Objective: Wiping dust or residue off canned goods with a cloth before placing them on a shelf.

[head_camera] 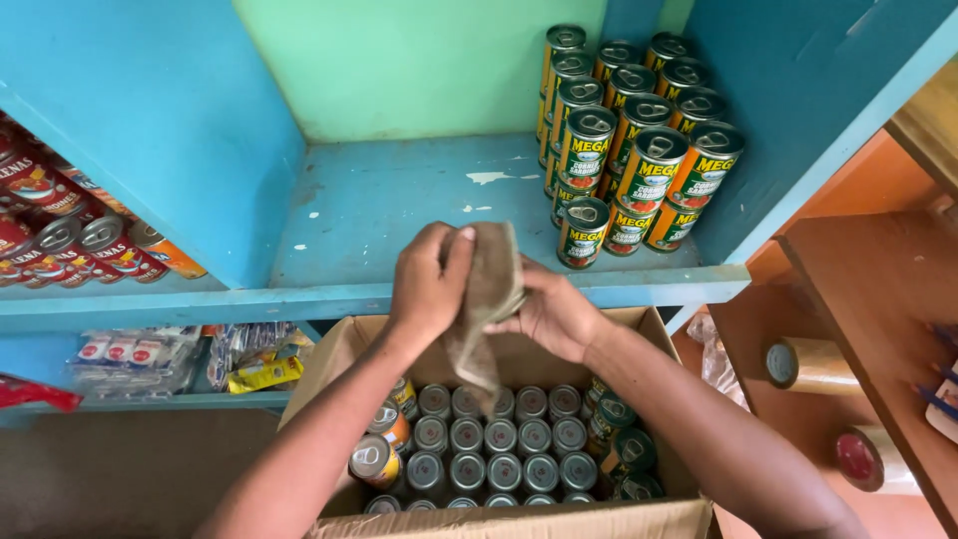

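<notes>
My left hand (427, 284) and my right hand (552, 312) both grip a crumpled grey-brown cloth (490, 299) held above an open cardboard box (519, 521). The cloth hangs down between the hands, its tail over the box. Inside the box stand several tins (502, 454) with silver lids, packed in rows. Just beyond the hands lies the front edge of a blue shelf (399, 215), bare in its middle. Stacked orange and green tins (629, 140) fill the shelf's right side.
Red tins (60, 235) lie on the left-hand shelf compartment. Below it are plastic packets (254, 359) on a lower shelf. To the right a wooden shelf unit (878, 289) holds rolls of tape (808, 364). A blue divider (180, 120) separates the compartments.
</notes>
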